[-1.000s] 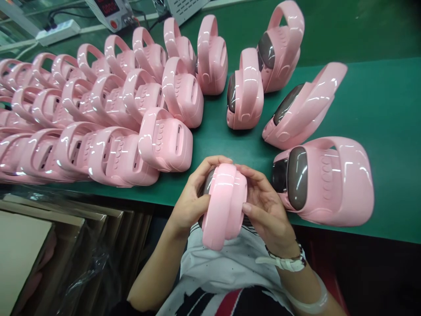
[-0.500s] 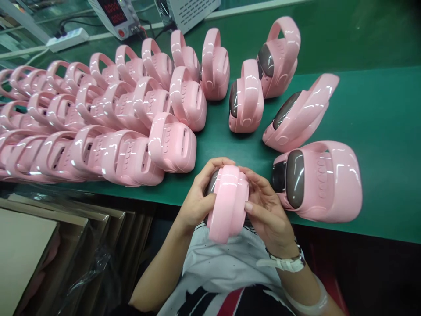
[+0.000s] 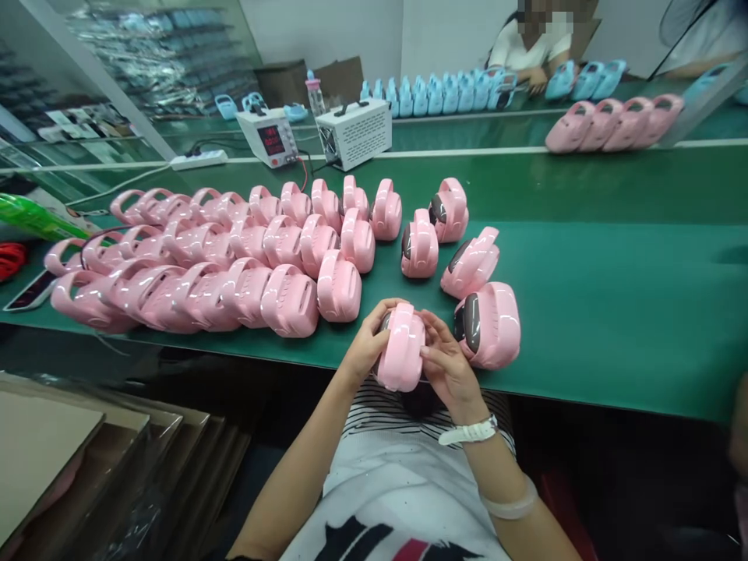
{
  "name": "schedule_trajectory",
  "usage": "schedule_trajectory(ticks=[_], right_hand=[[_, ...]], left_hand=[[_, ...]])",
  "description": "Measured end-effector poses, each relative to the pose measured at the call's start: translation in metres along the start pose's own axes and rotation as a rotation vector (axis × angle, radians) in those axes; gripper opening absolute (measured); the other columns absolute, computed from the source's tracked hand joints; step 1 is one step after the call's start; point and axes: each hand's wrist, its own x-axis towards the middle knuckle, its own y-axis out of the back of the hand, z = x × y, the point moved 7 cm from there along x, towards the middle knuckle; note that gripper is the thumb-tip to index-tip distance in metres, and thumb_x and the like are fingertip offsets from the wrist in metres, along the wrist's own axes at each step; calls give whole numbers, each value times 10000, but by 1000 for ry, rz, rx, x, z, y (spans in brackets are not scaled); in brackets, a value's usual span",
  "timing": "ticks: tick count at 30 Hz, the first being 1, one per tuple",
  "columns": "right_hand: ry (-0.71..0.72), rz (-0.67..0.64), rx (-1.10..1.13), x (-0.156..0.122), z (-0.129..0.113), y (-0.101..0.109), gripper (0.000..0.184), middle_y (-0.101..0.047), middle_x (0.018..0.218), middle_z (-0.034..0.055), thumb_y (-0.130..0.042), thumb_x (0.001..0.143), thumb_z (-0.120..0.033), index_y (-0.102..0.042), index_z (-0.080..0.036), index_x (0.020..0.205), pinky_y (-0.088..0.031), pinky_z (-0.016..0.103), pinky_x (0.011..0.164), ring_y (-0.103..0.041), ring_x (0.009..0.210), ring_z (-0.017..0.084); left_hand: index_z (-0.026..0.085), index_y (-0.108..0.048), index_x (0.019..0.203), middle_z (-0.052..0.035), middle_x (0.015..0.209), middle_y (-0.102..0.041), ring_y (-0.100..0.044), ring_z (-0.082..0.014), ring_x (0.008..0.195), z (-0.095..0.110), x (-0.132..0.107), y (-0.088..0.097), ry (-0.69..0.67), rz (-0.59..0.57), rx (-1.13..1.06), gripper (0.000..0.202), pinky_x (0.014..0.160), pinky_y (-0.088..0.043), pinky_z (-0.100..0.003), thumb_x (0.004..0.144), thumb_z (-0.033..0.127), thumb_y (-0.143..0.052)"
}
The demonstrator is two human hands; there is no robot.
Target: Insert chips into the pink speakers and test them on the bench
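Observation:
Between my two hands, above the front edge of the green table [image 3: 584,327], is a glossy pink plastic device with a carrying handle [image 3: 403,351]. My left hand [image 3: 367,343] grips its left side, by the dark window, thumb on the near face. On the opposite side, my right hand [image 3: 453,366] holds it with thumb and fingers; the fingertips are partly behind the device. Just right of my right hand, another pink device [image 3: 496,327] lies with its dark window facing left. Several more pink devices [image 3: 419,245] stand beyond my hands.
Rows of pink devices [image 3: 289,300] fill the table's left part. Behind them are a power supply [image 3: 269,139] and a white vented box [image 3: 356,136]. Blue devices [image 3: 449,93] line the far side, where a person [image 3: 529,51] sits. Cardboard sheets [image 3: 117,436] stand at lower left.
The camera view has tilted up and widened, bringing the far side of the bench and a person into sight. Both hands still hold the same pink device in nearly the same pose.

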Motion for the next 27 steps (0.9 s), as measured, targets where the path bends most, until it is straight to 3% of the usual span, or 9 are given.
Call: schedule_trajectory(ticks=[15, 21, 25, 27], right_hand=[[-44, 49, -33, -5, 1, 4, 452, -645, 1224, -33, -799, 626, -256, -706, -385, 1049, -373, 399, 1098, -510, 1226, 220], [-28, 0, -43, -10, -1, -1, 521, -615, 1296, -30, -778, 692, -246, -647, -409, 1169, -329, 449, 1140, -465, 1307, 233], [73, 69, -150, -25, -2, 3, 450, -478, 1447, -7, -668, 836, -292, -584, -387, 1267, -339, 413, 1140, -402, 1364, 216], [150, 114, -278, -33, -5, 4, 398, -472, 1453, 9, -660, 851, -291, -615, -372, 1238, -376, 399, 1117, -426, 1347, 222]], left_hand=[[213, -569, 1052, -16, 1054, -556, -518, -202, 1017, 4, -4, -2, -16, -31, 49, 352, 922, -396, -262, 704, 229, -622], [221, -572, 1089, -32, 1093, -556, -516, -230, 1047, 1, -5, -1, 6, -45, 54, 400, 953, -397, -301, 699, 285, -631], [256, -546, 1216, -57, 1263, -550, -464, -279, 1224, -4, -13, 10, 4, -22, -36, 523, 1074, -340, -373, 723, 388, -663], [293, -488, 1288, -62, 1395, -468, -391, -306, 1319, 0, -23, 11, -11, -57, -33, 649, 1122, -301, -423, 706, 490, -696]])
